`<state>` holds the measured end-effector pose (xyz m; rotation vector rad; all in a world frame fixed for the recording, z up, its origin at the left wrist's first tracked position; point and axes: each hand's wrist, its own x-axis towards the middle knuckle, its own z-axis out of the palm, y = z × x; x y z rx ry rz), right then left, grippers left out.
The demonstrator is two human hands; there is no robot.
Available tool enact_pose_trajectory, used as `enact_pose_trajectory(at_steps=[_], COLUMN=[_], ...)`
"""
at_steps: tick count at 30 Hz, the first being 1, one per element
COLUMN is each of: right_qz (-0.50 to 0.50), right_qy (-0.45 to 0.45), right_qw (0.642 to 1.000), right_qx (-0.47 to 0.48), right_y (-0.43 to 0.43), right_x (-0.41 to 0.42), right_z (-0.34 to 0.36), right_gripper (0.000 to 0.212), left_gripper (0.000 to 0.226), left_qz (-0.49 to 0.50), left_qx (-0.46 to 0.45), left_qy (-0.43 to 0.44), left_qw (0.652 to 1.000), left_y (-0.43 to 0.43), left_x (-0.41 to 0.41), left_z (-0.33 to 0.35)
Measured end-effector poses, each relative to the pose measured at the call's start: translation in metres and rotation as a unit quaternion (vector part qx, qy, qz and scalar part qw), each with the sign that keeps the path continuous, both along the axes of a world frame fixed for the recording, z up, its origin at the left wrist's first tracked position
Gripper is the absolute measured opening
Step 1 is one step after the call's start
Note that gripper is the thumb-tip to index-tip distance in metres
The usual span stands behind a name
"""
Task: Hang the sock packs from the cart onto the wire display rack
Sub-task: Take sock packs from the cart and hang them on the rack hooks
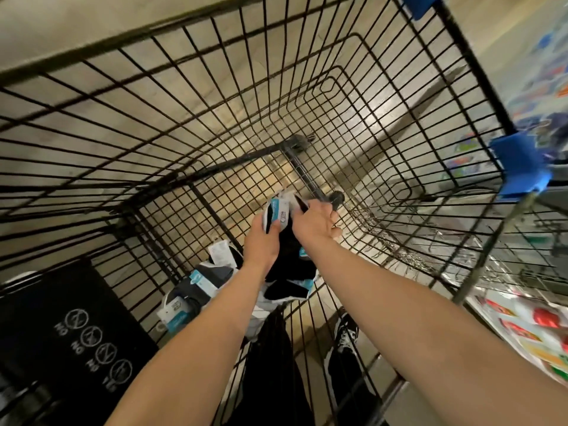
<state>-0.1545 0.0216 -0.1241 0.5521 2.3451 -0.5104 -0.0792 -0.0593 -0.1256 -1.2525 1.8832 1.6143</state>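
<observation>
Sock packs (196, 290), black and grey with white-and-teal card bands, lie heaped at the near end of the wire cart (215, 96). Left hand (261, 241) fingers are clamped on one black sock pack (278, 219), thumb pressed on its teal-and-white card. That pack runs long axis near-to-far, card end pointing away, dark socks trailing back over the heap. Right hand (316, 224) fingers pinch the same card's edge.

One wire cart (215, 118). Two hands: the left hand (261, 241) and right hand (313, 224) share one sock pack (276, 215). Near them on the cart floor lie perhaps three more packs (196, 290) (overlapping, hard to separate). One shoe (345, 333) shows below.
</observation>
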Motion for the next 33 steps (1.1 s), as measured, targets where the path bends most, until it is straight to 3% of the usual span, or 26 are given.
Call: enact_pose_trajectory(at_steps=[3, 7, 12, 16, 20, 23, 27, 33], right_qz=[-0.107, -0.095, -0.168, -0.246, -0.303, -0.32, -0.271, -0.3], right_qy=[0.126, 0.266, 0.348, 0.397, 0.412, 0.411, 0.388, 0.314], right_qw=[0.98, 0.937, 0.886, 0.843, 0.827, 0.821, 0.854, 0.877], right_qx=[-0.112, -0.203, -0.257, -0.266, -0.235, -0.232, -0.216, -0.206], right_y=[0.005, 0.017, 0.05, 0.108, 0.184, 0.241, 0.304, 0.365], right_x=[-0.005, -0.013, -0.014, -0.005, 0.014, 0.041, 0.08, 0.111], right_z=[0.045, 0.117, 0.203, 0.273, 0.308, 0.316, 0.305, 0.248], right_gripper=[0.02, 0.022, 0.007, 0.03, 0.03, 0.021, 0.015, 0.013], left_gripper=[0.014, 0.007, 0.017, 0.01, 0.011, 0.011, 0.033, 0.04], left_qz=[0.02, 0.036, -0.006, -0.061, -0.15, -0.205, -0.256, -0.296], left_qx=[-0.031, -0.039, -0.077, -0.106, -0.103, -0.097, -0.091, -0.073], left_qy=[0.043, 0.114, 0.204, 0.254, 0.28, 0.276, 0.27, 0.229], left_qw=[0.998, 0.992, 0.976, 0.96, 0.943, 0.934, 0.924, 0.924], left_y=[0.0, 0.011, 0.038, 0.082, 0.148, 0.202, 0.265, 0.32], left_x=[-0.002, -0.014, -0.028, -0.034, -0.037, -0.029, -0.006, 0.017], left_z=[0.036, 0.102, 0.189, 0.266, 0.311, 0.315, 0.298, 0.242])
